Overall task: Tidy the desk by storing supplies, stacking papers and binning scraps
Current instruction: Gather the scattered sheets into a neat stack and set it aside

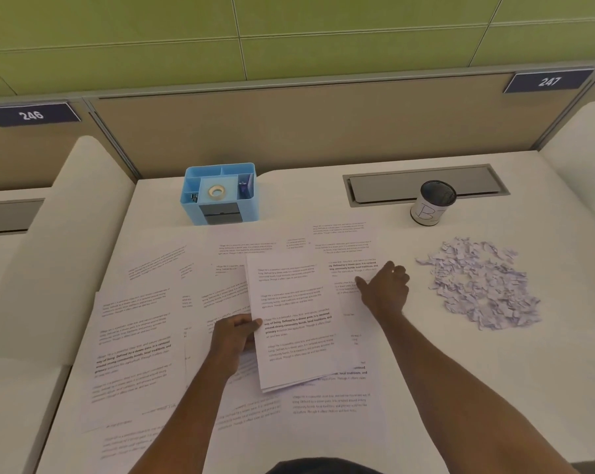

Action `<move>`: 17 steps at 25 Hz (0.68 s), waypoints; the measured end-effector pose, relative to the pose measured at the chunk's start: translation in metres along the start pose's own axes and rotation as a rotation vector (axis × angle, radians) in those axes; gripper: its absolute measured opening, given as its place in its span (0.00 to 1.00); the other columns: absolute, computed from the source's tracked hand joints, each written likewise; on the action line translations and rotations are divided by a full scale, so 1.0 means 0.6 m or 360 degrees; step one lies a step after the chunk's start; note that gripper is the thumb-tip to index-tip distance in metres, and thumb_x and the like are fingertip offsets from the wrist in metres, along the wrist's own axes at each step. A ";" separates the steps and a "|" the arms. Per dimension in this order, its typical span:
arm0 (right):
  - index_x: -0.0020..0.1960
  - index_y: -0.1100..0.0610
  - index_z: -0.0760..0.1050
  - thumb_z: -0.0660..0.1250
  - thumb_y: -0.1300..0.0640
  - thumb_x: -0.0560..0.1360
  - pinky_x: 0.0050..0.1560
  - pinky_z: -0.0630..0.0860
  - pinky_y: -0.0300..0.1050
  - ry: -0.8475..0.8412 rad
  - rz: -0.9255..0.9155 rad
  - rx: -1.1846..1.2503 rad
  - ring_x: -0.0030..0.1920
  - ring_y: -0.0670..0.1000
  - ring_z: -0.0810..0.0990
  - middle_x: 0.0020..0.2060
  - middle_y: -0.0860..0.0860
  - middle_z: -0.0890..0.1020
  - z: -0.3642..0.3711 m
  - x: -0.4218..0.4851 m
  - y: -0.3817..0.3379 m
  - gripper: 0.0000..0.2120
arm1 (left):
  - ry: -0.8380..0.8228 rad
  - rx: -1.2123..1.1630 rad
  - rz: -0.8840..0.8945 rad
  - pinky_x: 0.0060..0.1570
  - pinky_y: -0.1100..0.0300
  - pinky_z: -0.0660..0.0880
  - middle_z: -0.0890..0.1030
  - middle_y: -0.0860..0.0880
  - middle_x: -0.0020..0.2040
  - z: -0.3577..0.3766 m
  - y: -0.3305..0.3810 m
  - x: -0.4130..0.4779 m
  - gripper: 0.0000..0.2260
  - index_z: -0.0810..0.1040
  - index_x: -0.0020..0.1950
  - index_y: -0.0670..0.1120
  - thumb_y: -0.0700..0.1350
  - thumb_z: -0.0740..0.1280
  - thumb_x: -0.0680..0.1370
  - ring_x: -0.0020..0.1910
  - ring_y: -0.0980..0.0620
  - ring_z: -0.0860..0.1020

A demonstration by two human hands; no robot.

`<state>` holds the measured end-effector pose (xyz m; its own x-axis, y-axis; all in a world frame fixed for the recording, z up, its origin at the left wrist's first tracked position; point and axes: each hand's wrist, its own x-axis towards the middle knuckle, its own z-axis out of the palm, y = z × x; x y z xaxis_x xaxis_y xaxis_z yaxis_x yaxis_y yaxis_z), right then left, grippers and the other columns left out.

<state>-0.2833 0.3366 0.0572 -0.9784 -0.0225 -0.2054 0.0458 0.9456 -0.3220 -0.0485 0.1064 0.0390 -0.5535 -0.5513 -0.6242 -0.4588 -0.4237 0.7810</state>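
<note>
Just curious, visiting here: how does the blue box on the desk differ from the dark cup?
The blue organizer is boxy and split into compartments; the cup is round with one opening. The organizer is blue; the cup is dark mesh with a handwritten white label. The organizer holds a tape roll; the cup's contents cannot be seen. Both stand upright, open-topped, at the back of the desk.

Two bare forearms [460,381], uncovered from the wrists to the bottom edge of the view, bare left hand [236,336], bare right hand [385,289], a curved sliver of dark, near-black clothing [323,466] between the arms, its kind unclear
</note>
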 end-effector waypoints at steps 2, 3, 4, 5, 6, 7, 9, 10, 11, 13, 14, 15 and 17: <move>0.67 0.62 0.65 0.76 0.40 0.70 0.60 0.74 0.55 -0.0043 0.0065 -0.0069 0.65 0.62 0.71 0.63 0.61 0.71 0.008 0.007 -0.008 0.38 | 0.0008 0.0011 -0.0014 0.39 0.53 0.86 0.89 0.39 0.47 -0.004 -0.006 0.005 0.04 0.86 0.53 0.36 0.34 0.74 0.79 0.45 0.41 0.89; 0.66 0.61 0.65 0.77 0.40 0.68 0.59 0.74 0.54 -0.0062 0.0100 -0.0083 0.64 0.62 0.71 0.63 0.61 0.72 0.010 0.010 -0.011 0.39 | 0.0009 0.0021 -0.0022 0.41 0.52 0.87 0.89 0.39 0.48 -0.006 -0.009 0.007 0.04 0.86 0.53 0.36 0.34 0.74 0.79 0.45 0.40 0.89; 0.66 0.61 0.65 0.78 0.40 0.67 0.59 0.74 0.54 -0.0076 0.0136 -0.0078 0.64 0.62 0.71 0.63 0.61 0.72 0.011 0.014 -0.014 0.39 | 0.0008 0.0030 -0.0030 0.43 0.50 0.87 0.89 0.39 0.48 -0.008 -0.012 0.008 0.04 0.86 0.53 0.36 0.34 0.74 0.79 0.46 0.40 0.89; 0.66 0.61 0.65 0.79 0.40 0.66 0.60 0.74 0.54 -0.0084 0.0164 -0.0068 0.64 0.63 0.71 0.63 0.61 0.72 0.011 0.017 -0.016 0.40 | 0.0008 0.0033 -0.0041 0.46 0.49 0.87 0.89 0.40 0.48 -0.010 -0.016 0.010 0.04 0.87 0.54 0.37 0.34 0.74 0.79 0.48 0.39 0.89; 0.66 0.62 0.65 0.80 0.40 0.65 0.61 0.73 0.54 -0.0092 0.0183 -0.0062 0.64 0.63 0.72 0.63 0.62 0.72 0.010 0.021 -0.016 0.42 | 0.0010 0.0027 -0.0055 0.50 0.46 0.86 0.89 0.40 0.49 -0.011 -0.021 0.011 0.05 0.87 0.54 0.37 0.35 0.75 0.79 0.49 0.39 0.89; 0.66 0.62 0.65 0.80 0.40 0.64 0.62 0.73 0.54 -0.0111 0.0202 -0.0050 0.64 0.64 0.72 0.63 0.62 0.72 0.009 0.026 -0.016 0.43 | 0.0014 0.0017 -0.0067 0.53 0.45 0.86 0.89 0.40 0.49 -0.011 -0.025 0.013 0.05 0.87 0.55 0.37 0.35 0.75 0.79 0.50 0.39 0.89; 0.67 0.63 0.65 0.82 0.42 0.63 0.64 0.71 0.54 -0.0177 0.0258 0.0027 0.65 0.64 0.73 0.64 0.62 0.73 0.006 0.035 -0.014 0.44 | 0.0021 -0.0001 -0.0079 0.55 0.43 0.85 0.89 0.40 0.49 -0.009 -0.029 0.013 0.06 0.87 0.55 0.37 0.35 0.75 0.79 0.50 0.39 0.89; 0.67 0.62 0.65 0.82 0.43 0.63 0.65 0.71 0.55 -0.0211 0.0284 0.0071 0.65 0.63 0.74 0.64 0.62 0.73 0.005 0.039 -0.013 0.44 | 0.0024 -0.0001 -0.0079 0.55 0.43 0.85 0.89 0.40 0.49 -0.008 -0.029 0.014 0.06 0.87 0.55 0.37 0.35 0.75 0.79 0.49 0.39 0.89; 0.66 0.62 0.65 0.82 0.44 0.63 0.64 0.72 0.55 -0.0235 0.0302 0.0106 0.65 0.63 0.74 0.64 0.61 0.74 0.004 0.040 -0.013 0.42 | 0.0026 0.0003 -0.0078 0.55 0.43 0.85 0.89 0.40 0.49 -0.008 -0.029 0.014 0.06 0.87 0.55 0.37 0.35 0.75 0.79 0.49 0.39 0.89; 0.65 0.62 0.68 0.80 0.48 0.65 0.63 0.74 0.56 -0.0260 0.0319 0.0187 0.64 0.62 0.74 0.62 0.60 0.75 0.004 0.043 -0.012 0.37 | 0.0026 0.0003 -0.0072 0.55 0.43 0.85 0.89 0.40 0.49 -0.006 -0.028 0.015 0.05 0.87 0.55 0.37 0.35 0.75 0.79 0.49 0.39 0.89; 0.63 0.61 0.69 0.80 0.50 0.65 0.61 0.76 0.56 -0.0253 0.0326 0.0264 0.62 0.62 0.75 0.61 0.59 0.77 0.004 0.042 -0.012 0.33 | 0.0028 0.0000 -0.0069 0.54 0.43 0.85 0.89 0.40 0.49 -0.005 -0.027 0.014 0.05 0.86 0.54 0.37 0.35 0.75 0.79 0.48 0.39 0.89; 0.61 0.61 0.70 0.78 0.53 0.66 0.58 0.78 0.57 -0.0233 0.0330 0.0367 0.59 0.62 0.78 0.58 0.59 0.78 0.002 0.039 -0.011 0.30 | 0.0030 -0.0001 -0.0067 0.54 0.44 0.85 0.89 0.40 0.48 -0.004 -0.026 0.014 0.05 0.86 0.54 0.37 0.35 0.75 0.79 0.48 0.39 0.89; 0.59 0.60 0.69 0.76 0.59 0.68 0.51 0.82 0.58 -0.0161 0.0322 0.0565 0.52 0.62 0.81 0.54 0.59 0.81 -0.012 0.030 -0.014 0.24 | 0.0029 0.0001 -0.0060 0.52 0.45 0.86 0.89 0.40 0.48 -0.003 -0.026 0.013 0.05 0.86 0.54 0.37 0.35 0.75 0.79 0.48 0.40 0.89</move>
<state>-0.3029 0.3308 0.0628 -0.9186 0.1036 -0.3813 0.3189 0.7643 -0.5605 -0.0442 0.1072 0.0221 -0.5230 -0.5479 -0.6529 -0.4798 -0.4438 0.7568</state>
